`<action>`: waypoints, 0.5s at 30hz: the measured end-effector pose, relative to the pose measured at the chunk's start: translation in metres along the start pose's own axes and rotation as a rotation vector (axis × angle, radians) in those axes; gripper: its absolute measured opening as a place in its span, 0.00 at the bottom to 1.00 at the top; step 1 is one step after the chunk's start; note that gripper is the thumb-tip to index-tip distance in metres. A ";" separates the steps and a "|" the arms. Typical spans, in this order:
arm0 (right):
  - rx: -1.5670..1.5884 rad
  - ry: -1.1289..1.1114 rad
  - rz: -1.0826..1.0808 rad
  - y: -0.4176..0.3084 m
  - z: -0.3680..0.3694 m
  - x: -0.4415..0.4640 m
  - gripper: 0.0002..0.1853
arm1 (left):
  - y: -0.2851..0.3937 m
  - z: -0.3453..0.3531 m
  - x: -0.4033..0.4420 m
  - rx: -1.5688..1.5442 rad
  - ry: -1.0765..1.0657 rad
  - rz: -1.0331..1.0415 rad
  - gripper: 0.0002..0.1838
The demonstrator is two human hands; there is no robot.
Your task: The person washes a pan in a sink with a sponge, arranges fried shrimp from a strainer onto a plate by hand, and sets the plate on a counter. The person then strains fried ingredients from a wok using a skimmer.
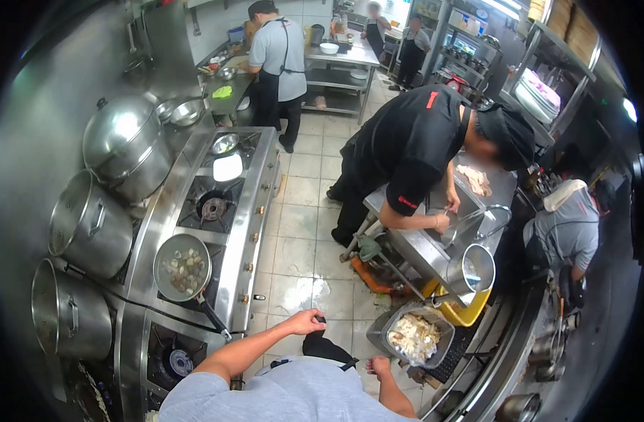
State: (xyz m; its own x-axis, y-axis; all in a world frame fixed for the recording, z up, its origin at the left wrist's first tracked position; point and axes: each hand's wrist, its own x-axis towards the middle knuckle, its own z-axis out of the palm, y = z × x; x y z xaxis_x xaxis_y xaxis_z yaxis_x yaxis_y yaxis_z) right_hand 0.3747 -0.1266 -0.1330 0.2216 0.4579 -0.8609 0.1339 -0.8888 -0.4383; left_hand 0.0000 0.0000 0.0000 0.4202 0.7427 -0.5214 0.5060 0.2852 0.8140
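My left hand (306, 322) is held out in front of my body over the floor, its fingers curled in; a dark shape, seemingly my shoe, shows right beside the fingertips. My right hand (379, 366) hangs low by my side, loosely closed, near a grey bin (443, 350) full of pale food scraps. Nothing shows sticking out of either hand. To my left, a frying pan (165, 285) with pale and brown food pieces sits on the stove (227, 271), its black handle pointing towards me. Neither hand touches it.
Large steel pots (90, 225) line the wall behind the burners. A co-worker in black bends over a steel sink counter (420, 250) at right, with a steel pot (469, 267) at its corner. A yellow tub (466, 309) stands below. Other people work farther back and at far right.
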 end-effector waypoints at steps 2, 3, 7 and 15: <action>0.040 -0.039 -0.021 0.003 0.034 -0.011 0.12 | -0.015 -0.008 -0.025 0.174 -0.011 -0.025 0.37; 0.060 -0.044 -0.122 -0.106 0.000 0.068 0.12 | 0.043 -0.048 0.068 0.223 0.058 0.034 0.37; 0.113 -0.104 -0.095 -0.151 0.020 0.105 0.13 | 0.086 -0.070 0.053 0.375 0.054 0.021 0.35; -0.043 -0.243 -0.237 -0.276 0.073 0.127 0.08 | 0.041 -0.112 0.048 0.109 0.339 -0.109 0.35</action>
State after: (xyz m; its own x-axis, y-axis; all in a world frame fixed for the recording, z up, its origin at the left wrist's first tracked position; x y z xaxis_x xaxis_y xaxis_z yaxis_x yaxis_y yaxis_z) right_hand 0.2950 0.1758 -0.1399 -0.0567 0.6296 -0.7749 0.1956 -0.7541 -0.6270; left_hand -0.0437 0.1153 0.0368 0.0952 0.8750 -0.4747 0.6191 0.3214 0.7166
